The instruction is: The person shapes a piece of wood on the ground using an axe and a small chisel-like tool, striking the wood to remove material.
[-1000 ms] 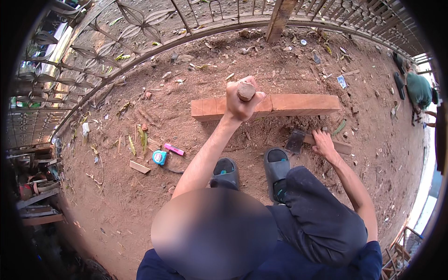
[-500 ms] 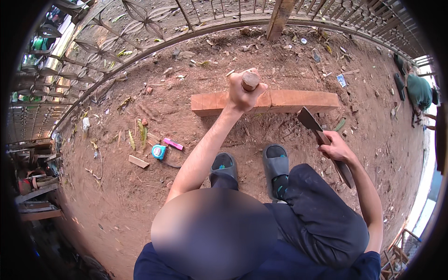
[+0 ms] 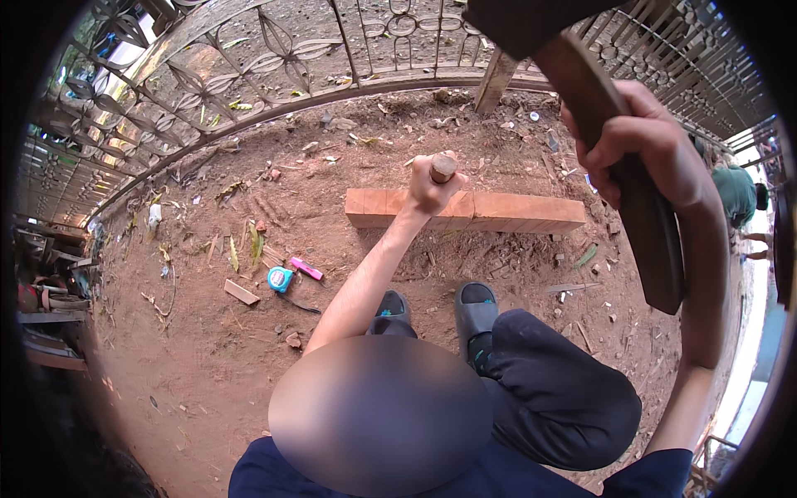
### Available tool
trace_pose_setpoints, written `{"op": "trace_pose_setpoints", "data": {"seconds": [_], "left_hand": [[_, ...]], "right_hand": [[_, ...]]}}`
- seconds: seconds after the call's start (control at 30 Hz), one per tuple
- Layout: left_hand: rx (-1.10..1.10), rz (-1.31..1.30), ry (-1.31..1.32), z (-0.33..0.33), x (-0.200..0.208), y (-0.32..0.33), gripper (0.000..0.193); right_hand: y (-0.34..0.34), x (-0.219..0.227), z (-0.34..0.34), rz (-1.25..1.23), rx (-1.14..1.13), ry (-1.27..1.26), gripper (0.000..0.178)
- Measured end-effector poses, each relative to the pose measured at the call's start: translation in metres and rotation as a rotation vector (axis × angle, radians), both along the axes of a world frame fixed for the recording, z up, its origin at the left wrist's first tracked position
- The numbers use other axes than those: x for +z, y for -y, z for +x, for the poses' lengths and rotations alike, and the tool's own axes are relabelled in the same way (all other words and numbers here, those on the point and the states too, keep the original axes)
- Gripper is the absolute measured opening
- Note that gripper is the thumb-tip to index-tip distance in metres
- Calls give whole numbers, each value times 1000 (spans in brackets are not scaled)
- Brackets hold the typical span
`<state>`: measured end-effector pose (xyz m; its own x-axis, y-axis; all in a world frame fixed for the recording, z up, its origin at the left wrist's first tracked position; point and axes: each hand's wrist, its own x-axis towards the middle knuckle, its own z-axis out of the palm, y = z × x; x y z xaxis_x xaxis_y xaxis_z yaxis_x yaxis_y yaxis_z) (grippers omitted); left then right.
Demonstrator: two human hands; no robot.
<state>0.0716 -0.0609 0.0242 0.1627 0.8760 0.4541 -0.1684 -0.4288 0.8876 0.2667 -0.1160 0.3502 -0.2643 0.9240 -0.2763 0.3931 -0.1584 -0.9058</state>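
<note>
My left hand is closed around the upright wooden handle of a chisel, seen from its round butt end. The fist rests over a reddish squared timber, which lies crosswise on the dirt with thin lines across it; the chisel's lower end is hidden behind the hand. High at the right, close to the camera, my right hand grips the thick wooden handle of a hatchet-like tool. Its broad dark head runs out of view at the top, so its exact kind is unclear.
A turquoise tape measure, a pink marker-like stick and a wood offcut lie left of my sandals. An ornate metal fence with a wooden post stands beyond the timber. Another person in green is far right.
My right hand has swung the hatchet-like tool up from beside the timber's right end to high near the camera. The left hand stays closed on the chisel at the timber.
</note>
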Motion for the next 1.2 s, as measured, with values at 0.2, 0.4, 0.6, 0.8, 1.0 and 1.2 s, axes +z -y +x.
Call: {"op": "trace_pose_setpoints", "data": {"seconds": [0.2,0.4,0.6,0.8,1.0,1.2], "left_hand": [[41,-116,75,-2,0,-1,14],[39,23,38,7,1,-1,17],[57,-50,-8,4,3,5,19],[51,25,-59,6,-10,-1,19],[101,22,-85,13,1,10,20],[149,39,-136,14,12,13,29]], "right_hand": [[-13,-14,-13,243,192,-217,20],[1,-121,-17,-273,276,283,12],[13,-47,-31,-33,119,30,19],[29,16,-34,174,24,-50,30],[12,-99,-7,-71,219,152,15],[28,-68,-11,-459,-53,-362,20]]}}
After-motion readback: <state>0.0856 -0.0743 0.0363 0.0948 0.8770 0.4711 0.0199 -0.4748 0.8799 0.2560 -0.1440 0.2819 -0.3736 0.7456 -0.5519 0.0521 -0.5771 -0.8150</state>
